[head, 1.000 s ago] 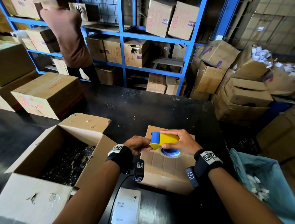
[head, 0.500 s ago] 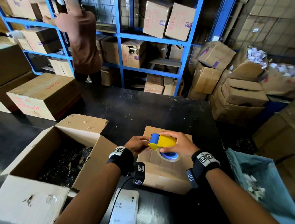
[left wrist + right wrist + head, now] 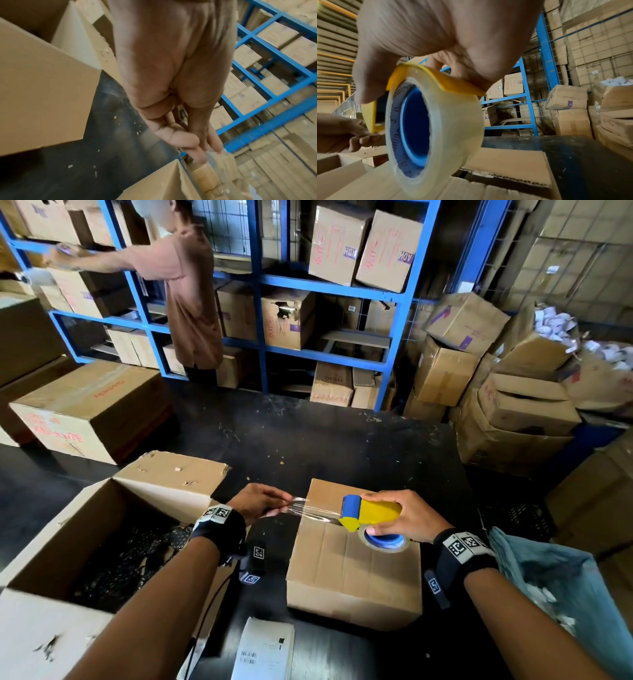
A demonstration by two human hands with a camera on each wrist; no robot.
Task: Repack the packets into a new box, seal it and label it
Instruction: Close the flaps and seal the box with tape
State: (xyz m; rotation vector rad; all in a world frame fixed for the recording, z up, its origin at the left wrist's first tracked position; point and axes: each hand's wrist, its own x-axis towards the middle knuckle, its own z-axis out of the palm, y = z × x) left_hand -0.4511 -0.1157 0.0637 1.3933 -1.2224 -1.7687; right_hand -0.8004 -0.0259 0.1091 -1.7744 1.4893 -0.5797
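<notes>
Above closed box (image 3: 352,570), stretched clear tape (image 3: 313,512)

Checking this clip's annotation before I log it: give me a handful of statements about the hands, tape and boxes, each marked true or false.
1. The right hand grips the yellow and blue tape dispenser above the small closed cardboard box. True.
2. The left hand rests flat on the small box. False: it pinches the free end of the clear tape strip, left of the box.
3. The large open cardboard box on the left holds dark packets. True.
4. The white printed label sheet is stuck on the small box's top. False: it lies on the black table, nearer the camera.
</notes>
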